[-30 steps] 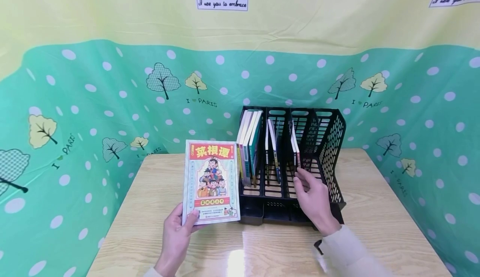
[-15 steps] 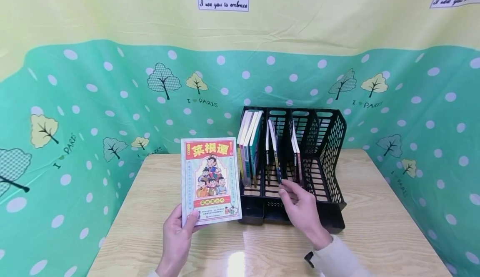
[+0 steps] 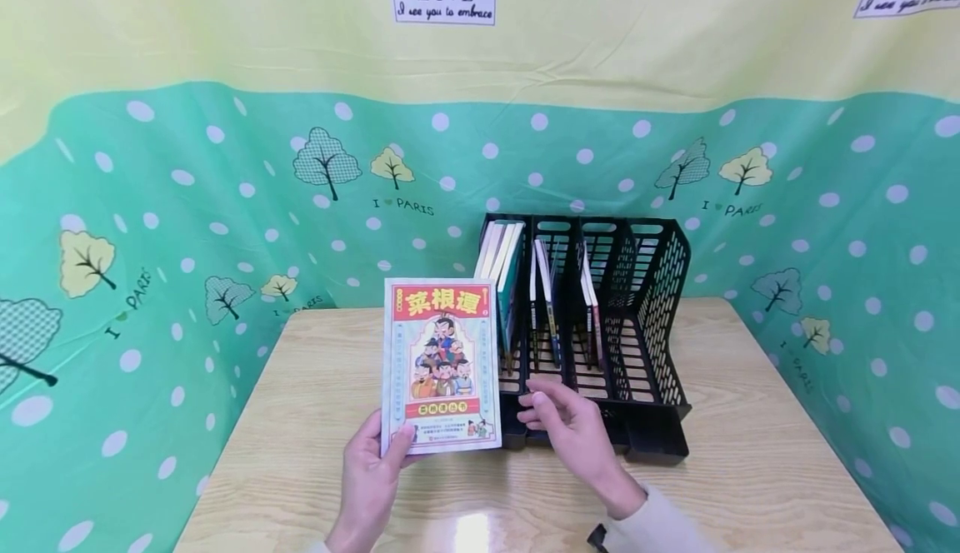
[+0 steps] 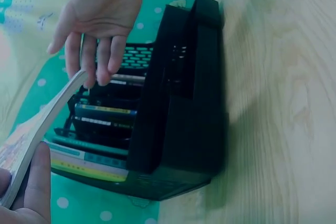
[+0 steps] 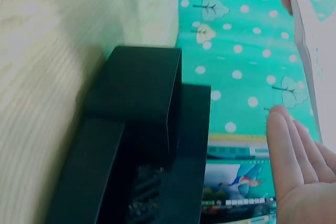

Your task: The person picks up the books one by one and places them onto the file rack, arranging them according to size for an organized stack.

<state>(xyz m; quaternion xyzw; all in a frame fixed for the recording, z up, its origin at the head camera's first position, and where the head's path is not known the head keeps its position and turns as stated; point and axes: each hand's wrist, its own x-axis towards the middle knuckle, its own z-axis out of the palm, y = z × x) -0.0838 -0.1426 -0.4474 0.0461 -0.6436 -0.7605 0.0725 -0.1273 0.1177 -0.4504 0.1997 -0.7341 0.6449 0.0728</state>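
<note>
My left hand (image 3: 371,474) pinches a thin book (image 3: 441,366) by its lower left corner, thumb on the front cover. The cover has a red title band and cartoon figures, and it faces me. In the left wrist view the book shows edge-on above the fingers (image 4: 38,182). My right hand (image 3: 573,436) holds nothing; its fingers reach toward the book's right edge, in front of a black file rack (image 3: 671,353). Seen from the right wrist, that hand's fingers (image 5: 286,145) are nearly straight, a little below the book. The book hides part of the rack's left side.
Several books (image 3: 506,286) stand in the rack's leftmost slot. Thin books (image 3: 545,286) are in the second slot, and more thin books (image 3: 590,303) in the third. The rack stands on a wooden table (image 3: 300,386) before a green dotted curtain (image 3: 247,153).
My right hand has moved left and toward me, away from the books in the third slot, to near the held book. My left hand has shifted slightly right with the book.
</note>
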